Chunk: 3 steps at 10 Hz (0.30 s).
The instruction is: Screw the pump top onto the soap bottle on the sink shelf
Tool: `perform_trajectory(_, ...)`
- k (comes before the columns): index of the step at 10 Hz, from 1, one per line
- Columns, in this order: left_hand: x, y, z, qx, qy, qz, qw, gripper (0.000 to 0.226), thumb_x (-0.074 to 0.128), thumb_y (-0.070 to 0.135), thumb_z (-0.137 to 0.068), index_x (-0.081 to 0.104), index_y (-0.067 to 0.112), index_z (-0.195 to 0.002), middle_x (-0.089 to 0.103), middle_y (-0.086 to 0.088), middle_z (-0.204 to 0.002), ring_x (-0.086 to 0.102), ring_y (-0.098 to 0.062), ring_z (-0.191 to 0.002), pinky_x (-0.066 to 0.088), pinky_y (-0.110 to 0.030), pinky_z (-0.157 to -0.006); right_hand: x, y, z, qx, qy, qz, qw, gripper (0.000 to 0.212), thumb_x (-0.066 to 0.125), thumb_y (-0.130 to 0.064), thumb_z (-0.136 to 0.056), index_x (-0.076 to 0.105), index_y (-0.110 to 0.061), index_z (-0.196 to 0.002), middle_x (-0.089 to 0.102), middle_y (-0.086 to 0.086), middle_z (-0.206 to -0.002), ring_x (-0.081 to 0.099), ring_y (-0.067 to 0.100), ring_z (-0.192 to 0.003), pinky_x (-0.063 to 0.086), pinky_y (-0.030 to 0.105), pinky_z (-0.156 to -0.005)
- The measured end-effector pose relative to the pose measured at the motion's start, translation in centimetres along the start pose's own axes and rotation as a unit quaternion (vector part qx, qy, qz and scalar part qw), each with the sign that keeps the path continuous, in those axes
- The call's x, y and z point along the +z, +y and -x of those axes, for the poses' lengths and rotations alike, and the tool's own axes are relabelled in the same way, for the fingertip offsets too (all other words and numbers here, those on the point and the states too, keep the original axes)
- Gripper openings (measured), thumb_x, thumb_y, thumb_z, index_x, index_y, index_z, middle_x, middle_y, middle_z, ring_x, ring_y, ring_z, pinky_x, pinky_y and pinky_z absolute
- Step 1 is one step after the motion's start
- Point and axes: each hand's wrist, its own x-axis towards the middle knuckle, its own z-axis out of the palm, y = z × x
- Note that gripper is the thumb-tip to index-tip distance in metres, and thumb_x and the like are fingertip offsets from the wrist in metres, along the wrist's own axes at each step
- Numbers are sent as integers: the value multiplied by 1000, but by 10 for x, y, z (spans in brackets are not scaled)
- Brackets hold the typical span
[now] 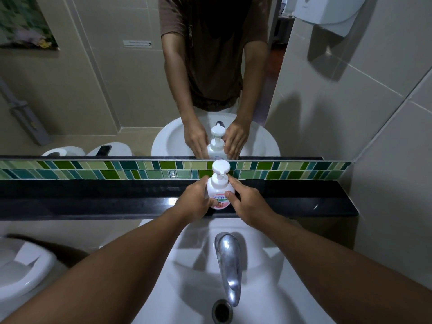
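Faucet (228, 265), lower centre, over white basin (182, 277). Mid-frame: left hand (195, 202) wraps soap bottle (219, 194) on the black shelf (93, 202), likely to steady it. Right hand (247, 205), fingers curled, thumb on bottle shoulder. Pump top (219, 168) seated upright. Beyond, mirror (105, 90).

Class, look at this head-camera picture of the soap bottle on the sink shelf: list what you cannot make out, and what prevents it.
- Whether the pump top is fully screwed down: its collar is too small in the head view.
- The sides of the soap bottle: covered by the left hand and right hand.
- The label's small print: too small to read.
- The toilet: cut off by the left edge.
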Motion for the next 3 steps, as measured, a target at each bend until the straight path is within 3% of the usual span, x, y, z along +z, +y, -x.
perform_trajectory(1, -4, 5, 0, -7, -21, -43, 999, 55, 78, 31, -79, 50, 24, -126, 64, -2, -124, 60, -25, -109, 52, -48, -96, -8, 0, 2, 3, -19, -5, 1000, 54, 60, -21, -102, 43, -21, -153, 63, 9, -143, 58, 27, -128, 46, 42, -109)
perform_trajectory(2, -9, 11, 2, -4, -29, -90, 996, 71, 75, 47, -73, 43, 24, -132, 59, -2, -129, 58, -27, -115, 51, -48, -95, -10, -1, 1, -6, -24, -6, 1000, 58, 62, -18, -100, 41, -23, -154, 62, 11, -143, 57, 29, -130, 43, 39, -109)
perform_trajectory(3, -16, 16, 5, -12, -21, -141, 990, 93, 67, 68, -70, 35, 21, -144, 54, -3, -140, 54, -28, -126, 49, -50, -98, -10, -3, 0, -2, -32, 46, 998, 71, 64, -26, -99, 28, -27, -160, 49, 11, -157, 46, 30, -142, 36, 42, -117)
